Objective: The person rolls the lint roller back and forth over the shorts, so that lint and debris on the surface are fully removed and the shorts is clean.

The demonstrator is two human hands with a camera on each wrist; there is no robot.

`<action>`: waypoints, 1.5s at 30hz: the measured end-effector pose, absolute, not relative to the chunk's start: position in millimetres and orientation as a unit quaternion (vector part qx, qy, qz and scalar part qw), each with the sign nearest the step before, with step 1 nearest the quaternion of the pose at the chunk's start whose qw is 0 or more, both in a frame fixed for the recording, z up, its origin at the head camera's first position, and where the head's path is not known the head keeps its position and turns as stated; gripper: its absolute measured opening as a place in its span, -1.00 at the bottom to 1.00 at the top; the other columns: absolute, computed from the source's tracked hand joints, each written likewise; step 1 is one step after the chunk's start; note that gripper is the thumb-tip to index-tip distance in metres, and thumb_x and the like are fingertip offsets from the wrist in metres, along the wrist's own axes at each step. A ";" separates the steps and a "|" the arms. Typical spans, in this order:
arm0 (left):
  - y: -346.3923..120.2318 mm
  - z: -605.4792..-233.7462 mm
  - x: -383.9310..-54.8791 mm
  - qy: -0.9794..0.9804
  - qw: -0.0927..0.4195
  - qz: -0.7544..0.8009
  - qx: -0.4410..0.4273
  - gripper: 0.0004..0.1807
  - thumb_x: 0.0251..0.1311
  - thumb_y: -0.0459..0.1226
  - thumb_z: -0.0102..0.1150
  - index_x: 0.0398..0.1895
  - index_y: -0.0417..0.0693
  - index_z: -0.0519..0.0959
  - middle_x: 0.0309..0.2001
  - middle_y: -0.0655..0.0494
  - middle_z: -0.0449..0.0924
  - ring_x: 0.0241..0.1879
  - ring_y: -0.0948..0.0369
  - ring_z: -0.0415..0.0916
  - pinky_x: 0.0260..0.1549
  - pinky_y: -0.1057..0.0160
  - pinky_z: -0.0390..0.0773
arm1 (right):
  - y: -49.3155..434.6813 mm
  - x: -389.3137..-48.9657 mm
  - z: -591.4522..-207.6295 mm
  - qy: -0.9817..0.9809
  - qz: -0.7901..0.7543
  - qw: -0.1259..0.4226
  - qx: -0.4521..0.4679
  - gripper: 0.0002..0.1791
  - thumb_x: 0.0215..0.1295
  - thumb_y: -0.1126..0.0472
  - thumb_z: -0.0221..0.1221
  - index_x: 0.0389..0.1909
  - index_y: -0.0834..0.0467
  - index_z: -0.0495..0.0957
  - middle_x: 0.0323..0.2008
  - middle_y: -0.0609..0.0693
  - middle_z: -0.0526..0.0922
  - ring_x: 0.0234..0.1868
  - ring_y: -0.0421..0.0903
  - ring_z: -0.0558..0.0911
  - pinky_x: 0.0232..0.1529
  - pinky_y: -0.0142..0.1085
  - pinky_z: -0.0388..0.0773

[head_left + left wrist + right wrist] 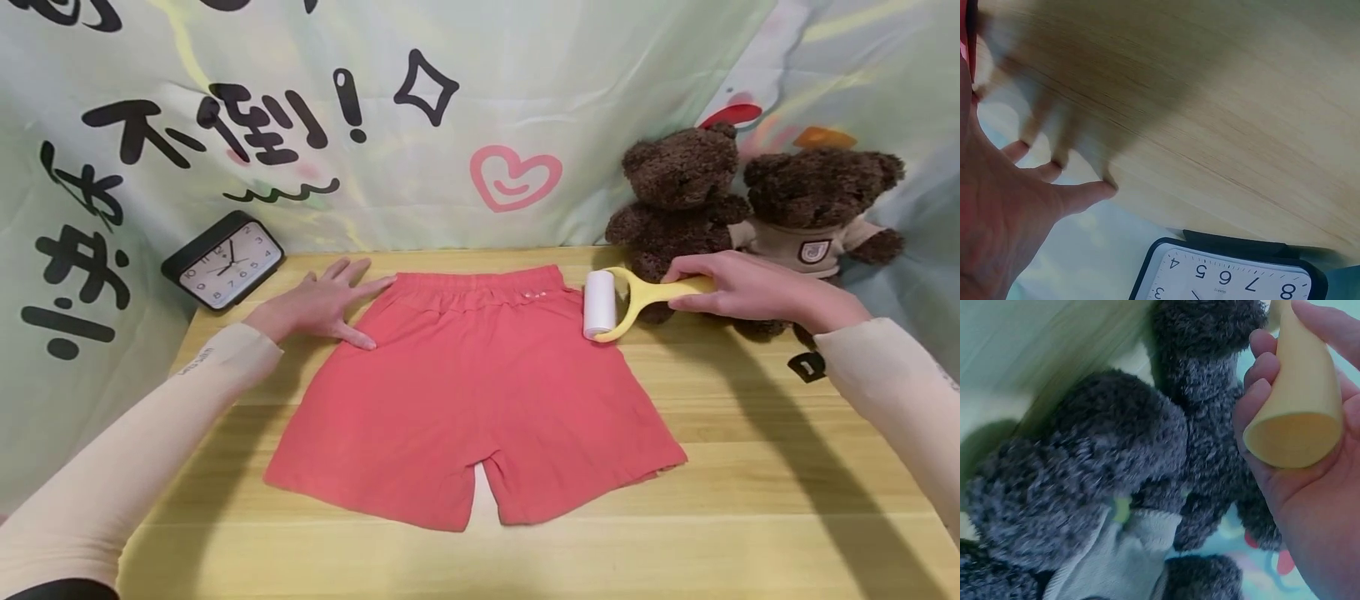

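1. The relation I judge to matter most is between the white roll [600,305] and the red shorts [465,392]: the roll lies over their right edge, just below the waistband's right end (whether it presses on the cloth or hangs slightly above, I cannot tell).

2. The roll's long axis runs roughly away from me, across the line of the waistband [480,282]; the yellow handle [667,290] goes out to the right, so the cloth lies leftward of my gripping fingers.

3. The fingers of my right hand [750,285] hold that handle, thumb against the curled fingers; the right wrist view shows its wide, hollow end pointing out of my grip.

4. The fingers of my left hand [322,304] are spread wide at the upper left of the shorts, the thumb on the cloth and the forefinger reaching to the waistband's left end. My right hand is the nearer one to the roll.

5. The shorts lie flat on the wooden surface [420,562], waistband away from me, legs toward me (a few small wrinkles gather under the waistband).

6. Leftward of the roll I see nothing standing on the cloth except my left thumb, near the far-left edge.

7. Close behind my right hand sit a bare brown bear [678,179] and a bear in a beige shirt [817,204]; pulling back that way looks tight, I would say. The black clock [225,260] stands beyond my left hand, clear of the shorts.
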State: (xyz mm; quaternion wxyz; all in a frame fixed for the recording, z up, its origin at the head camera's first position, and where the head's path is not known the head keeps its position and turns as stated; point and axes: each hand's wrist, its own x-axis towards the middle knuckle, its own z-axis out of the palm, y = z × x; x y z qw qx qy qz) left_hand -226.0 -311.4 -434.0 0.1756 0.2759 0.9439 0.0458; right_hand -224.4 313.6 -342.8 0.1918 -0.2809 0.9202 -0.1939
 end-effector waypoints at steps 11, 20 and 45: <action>-309.4 -433.5 -226.0 0.944 0.167 0.053 0.279 0.33 0.10 0.46 0.45 0.82 0.24 0.02 0.74 -0.35 -0.21 0.65 -0.48 -0.27 0.24 -0.80 0.01 | 334.9 -195.5 -326.4 0.931 -0.224 0.139 -0.253 -0.83 0.54 0.11 0.40 0.01 -0.21 0.69 -0.43 -0.14 0.58 -0.56 -0.15 0.44 -0.43 -0.25 0.38; -323.8 -440.8 -193.5 0.953 0.133 0.068 0.263 0.13 0.35 0.45 0.22 0.82 0.25 0.04 0.72 -0.33 -0.05 0.65 -0.39 -0.08 0.37 -0.65 0.05 | 316.3 -168.8 -340.6 0.911 -0.311 0.119 -0.243 -0.73 0.48 0.23 0.43 0.06 -0.16 0.71 -0.39 -0.05 0.53 -0.59 -0.17 0.26 -0.54 -0.22 0.30; -342.4 -485.2 -59.2 0.973 -0.017 0.117 0.197 0.07 0.41 0.24 0.26 0.78 -0.07 0.10 0.70 -0.30 0.01 0.65 -0.35 -0.10 0.37 -0.65 -0.12 | 173.6 -108.7 -370.1 0.881 -0.386 0.081 -0.260 -0.79 0.46 0.13 0.47 -0.01 -0.17 0.70 -0.31 -0.13 0.65 -0.54 -0.09 0.47 -0.54 -0.23 0.47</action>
